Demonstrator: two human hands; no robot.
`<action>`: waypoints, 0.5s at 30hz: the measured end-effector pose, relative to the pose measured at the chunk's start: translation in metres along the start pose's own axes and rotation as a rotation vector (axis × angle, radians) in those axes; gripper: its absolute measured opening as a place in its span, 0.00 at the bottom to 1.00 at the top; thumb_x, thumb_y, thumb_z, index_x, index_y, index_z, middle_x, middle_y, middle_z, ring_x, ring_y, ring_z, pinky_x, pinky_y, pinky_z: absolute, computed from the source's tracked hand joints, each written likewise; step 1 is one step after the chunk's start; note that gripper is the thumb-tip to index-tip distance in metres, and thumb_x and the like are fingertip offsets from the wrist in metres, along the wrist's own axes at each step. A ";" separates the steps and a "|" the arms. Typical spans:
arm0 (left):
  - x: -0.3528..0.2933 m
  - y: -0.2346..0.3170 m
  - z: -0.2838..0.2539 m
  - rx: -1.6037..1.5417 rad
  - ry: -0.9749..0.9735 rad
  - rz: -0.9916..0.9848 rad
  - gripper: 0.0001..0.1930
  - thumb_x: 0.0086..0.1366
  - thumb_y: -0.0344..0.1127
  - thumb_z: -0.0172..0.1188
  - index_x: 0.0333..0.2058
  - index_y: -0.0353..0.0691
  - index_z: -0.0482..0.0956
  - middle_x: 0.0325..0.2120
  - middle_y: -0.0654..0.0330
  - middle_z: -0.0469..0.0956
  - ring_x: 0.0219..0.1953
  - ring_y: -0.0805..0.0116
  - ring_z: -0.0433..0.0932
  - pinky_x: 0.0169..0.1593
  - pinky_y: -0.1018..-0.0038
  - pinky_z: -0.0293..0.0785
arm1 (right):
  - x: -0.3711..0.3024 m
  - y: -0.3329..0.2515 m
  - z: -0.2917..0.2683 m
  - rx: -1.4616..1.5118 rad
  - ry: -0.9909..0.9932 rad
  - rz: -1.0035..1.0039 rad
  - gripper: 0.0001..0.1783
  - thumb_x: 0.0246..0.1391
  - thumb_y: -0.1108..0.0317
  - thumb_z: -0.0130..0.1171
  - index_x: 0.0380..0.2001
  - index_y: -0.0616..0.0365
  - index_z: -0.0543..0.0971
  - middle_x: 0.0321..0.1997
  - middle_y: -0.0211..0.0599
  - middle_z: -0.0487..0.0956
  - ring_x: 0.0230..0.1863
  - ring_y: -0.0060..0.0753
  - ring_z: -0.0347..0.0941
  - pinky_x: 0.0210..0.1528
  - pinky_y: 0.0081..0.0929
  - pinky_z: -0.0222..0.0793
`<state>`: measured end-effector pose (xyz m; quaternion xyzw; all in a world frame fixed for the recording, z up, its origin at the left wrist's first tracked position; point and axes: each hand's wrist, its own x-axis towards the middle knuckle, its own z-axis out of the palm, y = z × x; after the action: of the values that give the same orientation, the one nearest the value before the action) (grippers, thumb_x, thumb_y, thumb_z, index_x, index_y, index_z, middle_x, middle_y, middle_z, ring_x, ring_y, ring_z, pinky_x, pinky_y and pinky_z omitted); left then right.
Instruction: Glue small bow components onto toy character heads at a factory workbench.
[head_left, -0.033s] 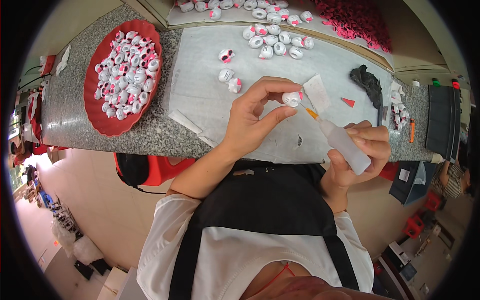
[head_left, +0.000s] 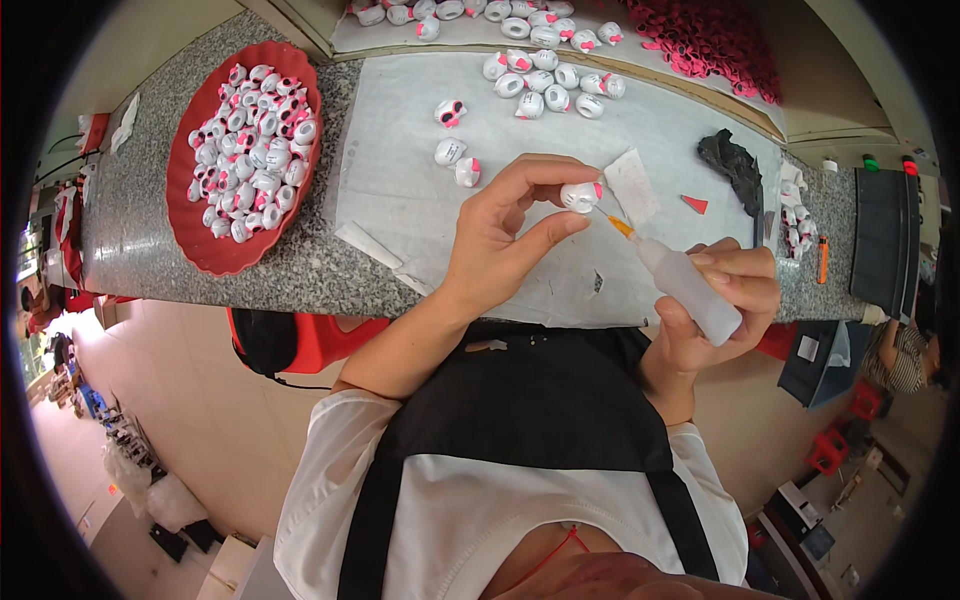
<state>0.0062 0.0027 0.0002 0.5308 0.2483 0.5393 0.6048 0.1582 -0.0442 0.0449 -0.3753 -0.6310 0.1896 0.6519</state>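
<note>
Between thumb and fingers, my left hand [head_left: 515, 215] pinches a small white figurine head [head_left: 580, 196] with a pink bow-like part. My right hand [head_left: 735, 290] is wrapped round a translucent squeeze bottle [head_left: 697, 300]. From the bottle's orange nozzle [head_left: 620, 227] a thin needle points up and left, its end at or very near the lower right of the head; I cannot tell whether they touch. On the white sheet [head_left: 400, 130] beyond my left hand lie a few more such heads [head_left: 450, 151]. A larger group of them [head_left: 545, 80] sits at the far side.
At left stands a red scalloped tray [head_left: 215, 262] heaped with heads. Pink pieces [head_left: 705, 50] are piled on the shelf at far right. Right of my hands lie a white paper piece [head_left: 632, 185], a red scrap [head_left: 694, 204], a crumpled black sheet [head_left: 735, 165] and an orange tool [head_left: 822, 260].
</note>
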 end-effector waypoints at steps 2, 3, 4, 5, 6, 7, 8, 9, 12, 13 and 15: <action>0.001 0.004 -0.001 -0.029 0.024 -0.031 0.16 0.48 0.21 0.53 0.39 0.32 0.65 0.38 0.54 0.67 0.40 0.71 0.67 0.43 0.77 0.62 | 0.004 0.004 -0.005 0.010 0.013 0.013 0.23 0.25 0.72 0.67 0.27 0.58 0.66 0.27 0.37 0.66 0.23 0.25 0.65 0.23 0.18 0.63; 0.001 0.005 0.000 -0.038 0.012 -0.026 0.16 0.48 0.21 0.53 0.39 0.32 0.65 0.38 0.54 0.67 0.40 0.71 0.67 0.43 0.77 0.62 | 0.006 0.008 -0.012 0.017 0.012 0.098 0.20 0.28 0.71 0.64 0.26 0.59 0.65 0.27 0.39 0.66 0.21 0.25 0.64 0.22 0.18 0.63; 0.000 0.008 0.000 -0.086 0.106 -0.055 0.16 0.48 0.20 0.53 0.39 0.32 0.65 0.38 0.56 0.67 0.39 0.72 0.67 0.42 0.78 0.62 | 0.008 0.013 -0.019 0.028 0.012 0.182 0.19 0.31 0.70 0.62 0.26 0.60 0.64 0.27 0.42 0.65 0.20 0.25 0.63 0.20 0.19 0.64; 0.000 0.008 -0.001 -0.141 0.192 -0.087 0.17 0.48 0.20 0.53 0.39 0.32 0.66 0.38 0.57 0.67 0.38 0.73 0.67 0.41 0.80 0.63 | 0.012 0.024 -0.025 0.119 -0.048 0.181 0.16 0.33 0.77 0.57 0.27 0.61 0.63 0.29 0.42 0.65 0.23 0.28 0.66 0.23 0.21 0.66; 0.002 0.007 -0.002 -0.153 0.174 -0.082 0.17 0.48 0.20 0.53 0.39 0.32 0.66 0.38 0.57 0.67 0.38 0.73 0.67 0.41 0.80 0.63 | 0.019 0.030 -0.026 0.100 -0.040 0.171 0.16 0.33 0.77 0.57 0.27 0.61 0.63 0.29 0.42 0.65 0.23 0.28 0.66 0.23 0.21 0.66; 0.002 0.007 -0.004 -0.170 0.178 -0.065 0.17 0.48 0.20 0.53 0.39 0.32 0.65 0.38 0.57 0.68 0.38 0.73 0.67 0.41 0.79 0.63 | 0.028 0.035 -0.025 0.082 -0.052 0.354 0.14 0.34 0.78 0.54 0.27 0.62 0.63 0.30 0.40 0.65 0.25 0.28 0.67 0.24 0.22 0.67; 0.001 0.007 -0.005 -0.188 0.185 -0.048 0.17 0.48 0.20 0.53 0.40 0.32 0.64 0.37 0.56 0.68 0.38 0.73 0.67 0.41 0.79 0.63 | 0.036 0.041 -0.024 0.063 -0.064 0.537 0.13 0.35 0.79 0.52 0.27 0.62 0.63 0.30 0.39 0.66 0.26 0.29 0.68 0.25 0.22 0.67; -0.001 0.007 -0.005 -0.186 0.190 -0.058 0.17 0.48 0.20 0.53 0.39 0.33 0.65 0.37 0.56 0.68 0.38 0.73 0.67 0.41 0.79 0.63 | 0.045 0.055 -0.027 0.053 -0.131 0.586 0.12 0.37 0.79 0.51 0.29 0.62 0.63 0.29 0.36 0.66 0.28 0.28 0.68 0.25 0.22 0.68; -0.001 0.007 -0.002 -0.156 0.167 -0.058 0.17 0.49 0.22 0.52 0.40 0.33 0.63 0.38 0.53 0.67 0.38 0.71 0.68 0.43 0.78 0.64 | 0.069 0.102 -0.031 0.028 -0.148 0.623 0.14 0.39 0.74 0.52 0.33 0.62 0.66 0.26 0.33 0.68 0.30 0.25 0.68 0.25 0.19 0.67; -0.001 0.007 -0.001 -0.156 0.162 -0.048 0.17 0.49 0.22 0.52 0.40 0.33 0.63 0.38 0.53 0.67 0.38 0.71 0.68 0.43 0.78 0.64 | 0.078 0.116 -0.030 0.025 -0.147 0.612 0.14 0.39 0.74 0.52 0.33 0.62 0.66 0.26 0.33 0.68 0.30 0.25 0.68 0.25 0.19 0.67; -0.002 0.007 -0.001 -0.160 0.160 -0.083 0.17 0.49 0.22 0.53 0.40 0.33 0.64 0.38 0.53 0.68 0.38 0.72 0.68 0.43 0.78 0.63 | 0.092 0.140 -0.023 -0.715 -0.244 0.432 0.15 0.39 0.69 0.54 0.33 0.62 0.68 0.24 0.37 0.71 0.31 0.30 0.69 0.27 0.23 0.66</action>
<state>0.0019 0.0003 0.0055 0.4256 0.2736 0.5724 0.6452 0.2246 0.1065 0.0070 -0.6757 -0.6364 0.1339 0.3471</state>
